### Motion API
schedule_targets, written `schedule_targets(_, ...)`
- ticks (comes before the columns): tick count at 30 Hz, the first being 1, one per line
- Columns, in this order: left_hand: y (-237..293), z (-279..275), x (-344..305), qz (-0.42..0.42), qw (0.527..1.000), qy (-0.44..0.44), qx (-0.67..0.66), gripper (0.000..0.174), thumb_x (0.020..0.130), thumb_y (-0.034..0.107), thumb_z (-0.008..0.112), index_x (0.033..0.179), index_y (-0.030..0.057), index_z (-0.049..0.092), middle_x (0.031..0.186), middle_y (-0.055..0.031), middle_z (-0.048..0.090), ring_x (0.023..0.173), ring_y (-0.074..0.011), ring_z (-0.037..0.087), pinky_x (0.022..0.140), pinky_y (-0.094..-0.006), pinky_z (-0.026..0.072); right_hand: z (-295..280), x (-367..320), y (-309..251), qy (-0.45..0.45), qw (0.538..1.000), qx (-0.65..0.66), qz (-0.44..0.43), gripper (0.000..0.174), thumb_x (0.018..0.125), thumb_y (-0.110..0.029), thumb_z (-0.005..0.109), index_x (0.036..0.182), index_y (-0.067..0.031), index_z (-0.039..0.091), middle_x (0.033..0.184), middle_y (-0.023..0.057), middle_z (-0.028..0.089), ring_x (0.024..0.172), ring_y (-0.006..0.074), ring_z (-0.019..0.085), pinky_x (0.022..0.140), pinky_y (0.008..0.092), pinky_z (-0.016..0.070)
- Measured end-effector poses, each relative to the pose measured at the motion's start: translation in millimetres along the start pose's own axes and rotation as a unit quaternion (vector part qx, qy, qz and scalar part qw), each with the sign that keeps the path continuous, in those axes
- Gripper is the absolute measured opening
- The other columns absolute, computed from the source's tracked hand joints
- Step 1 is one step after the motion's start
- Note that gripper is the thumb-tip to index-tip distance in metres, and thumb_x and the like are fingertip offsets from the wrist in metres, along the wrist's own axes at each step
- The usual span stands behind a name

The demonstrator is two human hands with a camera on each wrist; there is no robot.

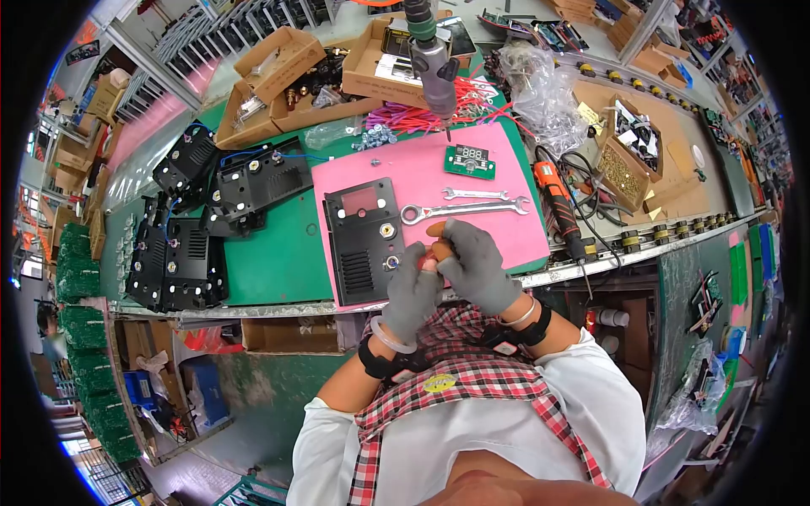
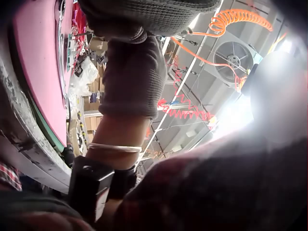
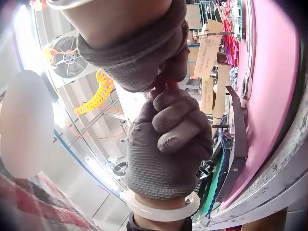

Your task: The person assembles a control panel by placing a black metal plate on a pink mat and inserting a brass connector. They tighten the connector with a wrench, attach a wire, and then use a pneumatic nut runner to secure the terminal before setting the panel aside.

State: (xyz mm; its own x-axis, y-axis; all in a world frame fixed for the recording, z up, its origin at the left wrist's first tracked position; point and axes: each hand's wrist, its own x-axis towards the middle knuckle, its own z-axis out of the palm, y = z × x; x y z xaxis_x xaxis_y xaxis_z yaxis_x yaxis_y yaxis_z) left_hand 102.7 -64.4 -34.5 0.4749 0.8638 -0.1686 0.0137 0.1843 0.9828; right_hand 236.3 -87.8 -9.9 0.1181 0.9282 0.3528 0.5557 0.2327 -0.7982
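Note:
Both hands wear grey gloves with bare fingertips and meet above the table's front edge. The left hand (image 1: 411,291) (image 3: 166,144) has its fingers curled in the right wrist view. Against its fingertips are those of the right hand (image 1: 479,266) (image 3: 130,53), whose index finger reaches over in the head view. Something reddish (image 3: 163,86) shows between them; whether it is skin or a small part I cannot tell. Just behind, on the pink mat (image 1: 506,160), lie a black panel (image 1: 359,240), a large wrench (image 1: 464,209), a smaller wrench (image 1: 477,194) and a green circuit board (image 1: 470,162).
Black housings (image 1: 194,253) are grouped at the left on the green mat (image 1: 274,274). Cardboard boxes (image 1: 274,63) and red leads (image 1: 481,101) lie behind. A driver (image 1: 434,76) hangs over the mat; an orange tool (image 1: 553,194) lies at the right with its cable.

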Motion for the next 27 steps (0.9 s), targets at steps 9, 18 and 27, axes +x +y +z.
schedule_targets(9,23,12,11,-0.155,0.964,-0.009,-0.217,0.019,0.091,0.018,0.034,0.104,0.0081,0.044,0.062,0.004,0.037,0.043,-0.003,0.03,0.036,-0.0178,0.0258,-1,3,15,0.016,0.994,-0.084,-0.063,0.037,0.068,-0.002,0.057,0.105,-0.0024,0.05,0.083,0.0129,0.054,0.074,0.0306,0.054,0.065,0.0383,0.0455)
schedule_targets(18,-2,6,25,-0.223,0.892,-0.117,-0.376,0.02,0.093,0.03,0.042,0.098,0.0108,0.046,0.066,0.0034,0.034,0.046,-0.0051,0.029,0.035,-0.0174,0.0216,-10,2,29,-0.017,0.987,-0.132,-0.093,0.04,0.07,-0.003,0.061,0.108,-0.0034,0.05,0.085,0.0106,0.053,0.073,0.0281,0.053,0.06,0.0358,0.0451)
schedule_targets(27,8,-6,26,-0.132,0.941,-0.011,-0.311,0.016,0.092,0.026,0.041,0.095,0.0105,0.043,0.067,0.0009,0.038,0.049,-0.0066,0.032,0.036,-0.0179,0.0242,-24,12,94,-0.043,0.955,-0.293,0.003,0.027,0.071,-0.018,0.066,0.095,-0.011,0.059,0.09,0.0063,0.054,0.086,0.025,0.053,0.072,0.0369,0.046)
